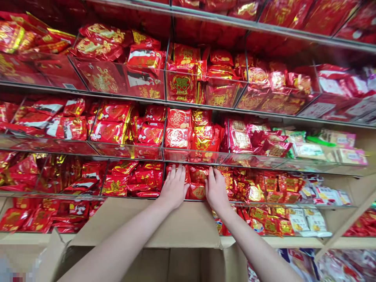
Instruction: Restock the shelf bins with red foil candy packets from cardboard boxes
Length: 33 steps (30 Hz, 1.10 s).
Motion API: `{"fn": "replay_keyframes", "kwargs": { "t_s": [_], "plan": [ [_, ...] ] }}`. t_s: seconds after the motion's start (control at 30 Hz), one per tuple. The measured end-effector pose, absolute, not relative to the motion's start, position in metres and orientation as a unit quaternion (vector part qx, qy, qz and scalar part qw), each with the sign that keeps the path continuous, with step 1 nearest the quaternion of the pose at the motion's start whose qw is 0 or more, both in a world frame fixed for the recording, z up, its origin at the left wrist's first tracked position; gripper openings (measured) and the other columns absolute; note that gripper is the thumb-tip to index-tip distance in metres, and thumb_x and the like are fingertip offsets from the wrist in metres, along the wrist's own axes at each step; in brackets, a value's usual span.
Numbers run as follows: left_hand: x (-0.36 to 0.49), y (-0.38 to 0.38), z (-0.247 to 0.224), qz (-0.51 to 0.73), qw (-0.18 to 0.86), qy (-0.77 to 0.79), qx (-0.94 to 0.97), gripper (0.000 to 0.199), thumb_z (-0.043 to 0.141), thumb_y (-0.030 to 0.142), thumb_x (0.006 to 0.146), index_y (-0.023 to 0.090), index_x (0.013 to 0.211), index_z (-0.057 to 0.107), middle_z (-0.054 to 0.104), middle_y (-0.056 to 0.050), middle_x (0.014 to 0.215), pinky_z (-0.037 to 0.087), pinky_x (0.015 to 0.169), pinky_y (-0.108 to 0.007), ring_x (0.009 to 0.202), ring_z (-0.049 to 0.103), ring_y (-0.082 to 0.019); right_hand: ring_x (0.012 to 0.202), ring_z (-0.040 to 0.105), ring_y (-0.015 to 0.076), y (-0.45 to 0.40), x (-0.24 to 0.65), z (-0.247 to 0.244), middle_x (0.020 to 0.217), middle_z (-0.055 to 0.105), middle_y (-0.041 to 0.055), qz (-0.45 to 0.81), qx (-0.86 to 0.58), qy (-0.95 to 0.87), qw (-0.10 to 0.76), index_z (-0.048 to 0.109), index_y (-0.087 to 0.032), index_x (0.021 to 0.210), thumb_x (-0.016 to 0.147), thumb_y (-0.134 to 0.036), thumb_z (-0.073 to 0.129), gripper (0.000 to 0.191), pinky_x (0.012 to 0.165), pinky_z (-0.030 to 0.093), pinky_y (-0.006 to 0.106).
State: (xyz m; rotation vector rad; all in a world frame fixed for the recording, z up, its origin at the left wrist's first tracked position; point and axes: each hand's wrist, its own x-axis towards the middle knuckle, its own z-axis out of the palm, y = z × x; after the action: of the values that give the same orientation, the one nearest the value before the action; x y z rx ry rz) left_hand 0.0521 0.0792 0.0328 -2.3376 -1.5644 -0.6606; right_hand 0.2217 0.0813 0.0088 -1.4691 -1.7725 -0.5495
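Note:
My left hand (175, 188) lies flat, with fingers stretched forward, on shiny red packets in a lower shelf compartment. Its thumb points right, toward the neighbouring red packets (197, 191). At the right side of those packets is my right hand (217, 192), its fingers slightly bent and apart, touching their edge. Neither hand is closed around a packet. Below my forearms stands an open cardboard box (176, 225), one flap leaning up toward the shelf. Little of the box's inside shows.
Tiered shelves with clear front lips (194, 154) hold many red and gold packets (182, 84) in divided compartments. White and green packets (311, 149) sit at the right. A wooden ledge (296, 242) runs under the lowest row, with more bagged goods (340, 266) below.

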Motion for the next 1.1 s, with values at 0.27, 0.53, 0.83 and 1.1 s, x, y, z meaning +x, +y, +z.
{"fn": "replay_keyframes", "kwargs": {
  "t_s": [0.27, 0.53, 0.83, 1.1],
  "plan": [
    [0.046, 0.078, 0.036, -0.195, 0.139, -0.500, -0.832, 0.060, 0.048, 0.032, 0.082, 0.021, 0.137, 0.026, 0.025, -0.014, 0.146, 0.022, 0.105, -0.050, 0.133, 0.016, -0.035, 0.089, 0.050, 0.0251, 0.082, 0.211, 0.040, 0.102, 0.056, 0.0157, -0.243, -0.679, -0.661, 0.209, 0.046, -0.007, 0.121, 0.086, -0.012, 0.033, 0.038, 0.072, 0.037, 0.036],
    [0.054, 0.069, 0.042, -0.203, 0.173, -0.462, -0.846, 0.050, 0.041, 0.039, 0.085, 0.030, 0.133, 0.033, 0.022, -0.005, 0.148, 0.015, 0.105, -0.057, 0.134, 0.015, -0.031, 0.102, 0.042, 0.0275, 0.070, 0.214, 0.043, 0.110, 0.050, 0.0142, -0.286, -0.560, -0.739, 0.243, 0.056, -0.018, 0.102, 0.088, -0.037, 0.040, 0.028, 0.082, 0.034, 0.039],
    [0.061, 0.082, 0.045, -0.195, 0.164, -0.460, -0.850, 0.047, 0.042, 0.051, 0.081, 0.034, 0.124, 0.046, 0.028, -0.002, 0.145, 0.016, 0.099, -0.066, 0.130, 0.020, -0.037, 0.112, 0.042, 0.0260, 0.100, 0.233, 0.056, 0.119, 0.052, 0.0134, -0.216, -0.486, -0.825, 0.191, 0.047, -0.014, 0.122, 0.090, -0.045, 0.033, 0.046, 0.094, 0.030, 0.039],
    [0.061, 0.083, 0.042, -0.177, 0.158, -0.467, -0.852, 0.050, 0.042, 0.050, 0.082, 0.031, 0.128, 0.041, 0.030, -0.005, 0.144, 0.014, 0.101, -0.062, 0.130, 0.018, -0.036, 0.121, 0.028, 0.0310, 0.068, 0.236, 0.040, 0.137, 0.038, 0.0114, -0.240, -0.475, -0.816, 0.224, 0.039, -0.009, 0.130, 0.087, -0.043, 0.041, 0.055, 0.099, 0.027, 0.045]
  ]
}}
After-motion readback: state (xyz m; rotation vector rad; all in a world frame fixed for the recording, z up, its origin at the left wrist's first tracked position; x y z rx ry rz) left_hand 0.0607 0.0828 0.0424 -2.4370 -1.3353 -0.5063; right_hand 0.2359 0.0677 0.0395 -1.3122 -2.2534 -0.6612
